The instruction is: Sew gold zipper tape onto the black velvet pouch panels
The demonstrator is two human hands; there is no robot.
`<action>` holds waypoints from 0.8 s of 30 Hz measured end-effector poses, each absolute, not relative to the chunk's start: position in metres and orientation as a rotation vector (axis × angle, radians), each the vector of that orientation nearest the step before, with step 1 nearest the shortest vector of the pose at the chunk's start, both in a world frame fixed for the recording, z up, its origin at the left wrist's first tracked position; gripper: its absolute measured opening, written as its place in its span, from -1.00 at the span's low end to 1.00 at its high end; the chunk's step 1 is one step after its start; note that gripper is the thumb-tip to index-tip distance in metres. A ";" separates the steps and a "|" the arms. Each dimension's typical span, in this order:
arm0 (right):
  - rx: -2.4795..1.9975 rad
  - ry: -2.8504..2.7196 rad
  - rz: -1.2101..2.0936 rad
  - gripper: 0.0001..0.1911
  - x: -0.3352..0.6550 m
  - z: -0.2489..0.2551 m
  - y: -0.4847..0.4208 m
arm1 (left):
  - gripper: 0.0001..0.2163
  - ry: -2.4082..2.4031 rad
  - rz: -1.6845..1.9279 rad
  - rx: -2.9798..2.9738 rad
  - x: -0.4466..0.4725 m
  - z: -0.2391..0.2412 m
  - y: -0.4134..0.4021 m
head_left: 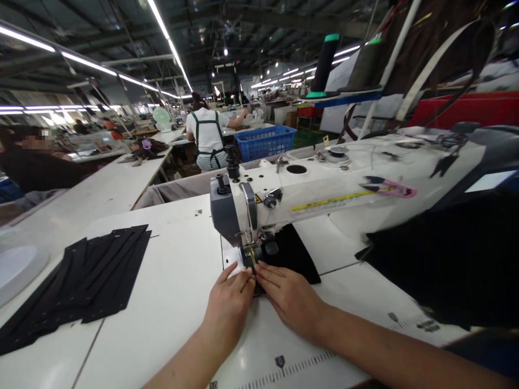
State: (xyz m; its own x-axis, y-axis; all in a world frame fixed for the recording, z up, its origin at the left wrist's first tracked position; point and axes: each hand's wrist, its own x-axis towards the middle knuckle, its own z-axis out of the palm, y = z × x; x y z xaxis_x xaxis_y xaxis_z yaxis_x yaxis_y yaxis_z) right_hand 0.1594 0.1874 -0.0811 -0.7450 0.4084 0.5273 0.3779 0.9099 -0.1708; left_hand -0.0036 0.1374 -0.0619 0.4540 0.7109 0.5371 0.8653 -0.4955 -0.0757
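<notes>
A white sewing machine (336, 189) stands before me, its needle and presser foot area (252, 251) directly ahead of my fingertips. A black fabric piece (298, 254) lies flat under the machine head and reaches right of the needle. My left hand (231, 297) has its fingers bent and pressed together on the near edge of this fabric, its index finger reaching toward the metal plate. Beside it, my right hand (290, 297) rests on the fabric with fingers stretched out flat. The fingertips of both hands nearly touch just below the presser foot.
On the left lies a fanned stack of black fabric pieces (97, 275). More black fabric (454, 259) is heaped at right. Pink-handled thread snips (391, 186) sit on the machine arm. A blue crate (265, 143) and a person in a white shirt (208, 132) are beyond.
</notes>
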 end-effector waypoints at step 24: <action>-0.615 -2.440 0.102 -0.70 0.157 -0.072 0.204 | -0.82 -1.569 -0.695 -2.375 -0.018 -0.058 0.143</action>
State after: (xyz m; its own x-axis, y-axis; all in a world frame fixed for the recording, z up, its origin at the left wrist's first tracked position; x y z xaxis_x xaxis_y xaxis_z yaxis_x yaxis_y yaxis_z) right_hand 0.1573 0.2043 -0.0721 -0.7040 0.4524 0.5475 0.4050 0.8890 -0.2138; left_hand -0.0175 0.1427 -0.0583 0.3219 0.8085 0.4927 0.9082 -0.4106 0.0805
